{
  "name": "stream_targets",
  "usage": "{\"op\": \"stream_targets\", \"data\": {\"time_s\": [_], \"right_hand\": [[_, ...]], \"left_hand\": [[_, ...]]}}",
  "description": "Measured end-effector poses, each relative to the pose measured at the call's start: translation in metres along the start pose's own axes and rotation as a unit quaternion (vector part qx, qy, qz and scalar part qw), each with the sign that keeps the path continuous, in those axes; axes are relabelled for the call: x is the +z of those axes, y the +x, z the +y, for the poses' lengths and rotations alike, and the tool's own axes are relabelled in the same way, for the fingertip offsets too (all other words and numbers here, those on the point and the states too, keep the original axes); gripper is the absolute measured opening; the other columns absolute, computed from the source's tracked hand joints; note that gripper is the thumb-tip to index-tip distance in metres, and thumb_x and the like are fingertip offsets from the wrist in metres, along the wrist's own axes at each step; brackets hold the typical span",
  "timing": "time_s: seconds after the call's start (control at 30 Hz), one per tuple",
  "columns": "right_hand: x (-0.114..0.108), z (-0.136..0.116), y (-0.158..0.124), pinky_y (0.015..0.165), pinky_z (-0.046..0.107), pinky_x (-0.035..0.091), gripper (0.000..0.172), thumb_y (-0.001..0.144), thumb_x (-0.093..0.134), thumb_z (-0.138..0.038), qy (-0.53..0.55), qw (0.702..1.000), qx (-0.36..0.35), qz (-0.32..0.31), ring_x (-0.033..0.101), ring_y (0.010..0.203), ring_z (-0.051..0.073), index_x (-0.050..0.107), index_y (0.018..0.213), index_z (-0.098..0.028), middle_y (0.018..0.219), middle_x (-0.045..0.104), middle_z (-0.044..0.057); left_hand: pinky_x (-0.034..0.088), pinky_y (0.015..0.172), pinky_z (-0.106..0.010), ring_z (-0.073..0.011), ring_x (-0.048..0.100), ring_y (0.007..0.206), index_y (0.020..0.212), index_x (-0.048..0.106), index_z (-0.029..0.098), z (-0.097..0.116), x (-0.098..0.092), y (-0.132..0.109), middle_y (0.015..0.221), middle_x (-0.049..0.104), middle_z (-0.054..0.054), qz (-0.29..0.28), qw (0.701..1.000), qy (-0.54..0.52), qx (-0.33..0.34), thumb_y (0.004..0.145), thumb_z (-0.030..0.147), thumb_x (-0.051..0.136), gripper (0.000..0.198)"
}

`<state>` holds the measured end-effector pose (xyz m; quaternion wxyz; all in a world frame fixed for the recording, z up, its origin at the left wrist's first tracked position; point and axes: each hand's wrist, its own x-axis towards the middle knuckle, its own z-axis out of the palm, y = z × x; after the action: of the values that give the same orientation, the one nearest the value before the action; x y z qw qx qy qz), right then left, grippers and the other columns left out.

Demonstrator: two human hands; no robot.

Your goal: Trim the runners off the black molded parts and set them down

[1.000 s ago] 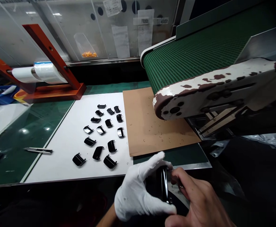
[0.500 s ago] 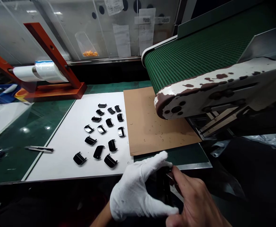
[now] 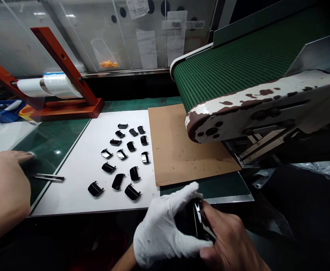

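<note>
My left hand (image 3: pixel 163 226), in a white glove, grips a glossy black plastic part (image 3: pixel 193 218) between its thumb and fingers, just off the table's front edge. My bare right hand (image 3: pixel 229 237) is closed against the right side of that part, thumb and index finger bent. Whatever lies between its fingers is hidden and too dark to name. Several similar black plastic parts with small pegs (image 3: pixel 108 168) lie spread over the white sheet (image 3: pixel 77 165) ahead of my hands.
Another person's hand (image 3: pixel 8 180) reaches in from the left, near a utility knife (image 3: pixel 49 177). Cardboard (image 3: pixel 170 150) with small curled shavings lies under the end of a green conveyor (image 3: pixel 227 75). An orange stand (image 3: pixel 94 109) with film rolls (image 3: pixel 59 84) stands at back left.
Another person's hand has come in at the left edge, over the green table. The black part in my hands has turned slightly and now catches light. My hands stay in nearly the same place.
</note>
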<state>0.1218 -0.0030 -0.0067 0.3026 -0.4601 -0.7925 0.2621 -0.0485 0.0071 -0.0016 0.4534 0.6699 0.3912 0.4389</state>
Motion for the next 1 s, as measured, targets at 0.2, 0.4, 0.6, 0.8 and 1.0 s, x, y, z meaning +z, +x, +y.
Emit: {"op": "stream_targets", "data": {"time_s": [0.2, 0.4, 0.6, 0.8, 1.0], "right_hand": [[0.005, 0.006, -0.003, 0.043, 0.028, 0.04, 0.077, 0.085, 0.011, -0.076, -0.015, 1.0, -0.019, -0.014, 0.061, 0.047, 0.018, 0.059, 0.08, -0.016, 0.056, 0.062, 0.005], [0.008, 0.006, -0.005, 0.043, 0.026, 0.035, 0.071, 0.088, 0.014, -0.074, -0.006, 1.0, -0.017, -0.008, 0.055, 0.045, 0.015, 0.057, 0.078, -0.017, 0.056, 0.058, 0.002], [0.012, 0.013, -0.006, 0.047, 0.026, 0.024, 0.065, 0.074, 0.032, -0.086, 0.259, 0.958, 0.094, -0.076, 0.038, 0.049, 0.012, 0.042, 0.063, -0.022, 0.055, 0.039, -0.005], [0.033, 0.016, -0.016, 0.042, 0.023, 0.018, 0.054, 0.086, 0.024, -0.074, 0.528, 0.796, 0.296, 0.01, 0.017, 0.045, 0.01, 0.047, 0.089, -0.025, 0.057, 0.026, -0.009], [0.06, 0.018, -0.033, 0.045, 0.023, 0.03, 0.045, 0.082, 0.056, -0.063, 0.597, 0.713, 0.366, 0.032, 0.034, 0.046, 0.008, 0.056, 0.098, -0.021, 0.061, 0.044, -0.006]], "left_hand": [[0.057, 0.08, -0.029, -0.0252, 0.071, 0.087, 0.124, 0.06, 0.015, 0.001, -0.001, 0.001, 0.101, 0.073, -0.008, -0.004, 0.999, -0.002, -0.053, 0.058, 0.037, 0.087, 0.074], [0.058, 0.08, -0.029, -0.0251, 0.07, 0.089, 0.122, 0.06, 0.018, 0.001, -0.002, 0.005, 0.101, 0.072, -0.006, -0.016, 0.998, -0.001, -0.062, 0.063, 0.044, 0.082, 0.068], [0.057, 0.088, -0.034, -0.0268, 0.068, 0.1, 0.137, 0.045, 0.021, -0.004, 0.001, 0.0, 0.114, 0.069, -0.009, -0.007, 0.995, 0.082, -0.054, 0.063, 0.044, 0.084, 0.087], [0.054, 0.094, -0.038, -0.0268, 0.062, 0.11, 0.144, 0.027, 0.021, -0.012, 0.0, -0.005, 0.123, 0.061, -0.013, 0.007, 0.966, 0.257, 0.004, 0.071, 0.032, 0.081, 0.091], [0.051, 0.098, -0.044, -0.033, 0.055, 0.12, 0.145, 0.023, 0.017, -0.024, -0.011, -0.016, 0.128, 0.057, -0.019, 0.007, 0.94, 0.339, 0.031, 0.075, 0.028, 0.077, 0.089]]}}
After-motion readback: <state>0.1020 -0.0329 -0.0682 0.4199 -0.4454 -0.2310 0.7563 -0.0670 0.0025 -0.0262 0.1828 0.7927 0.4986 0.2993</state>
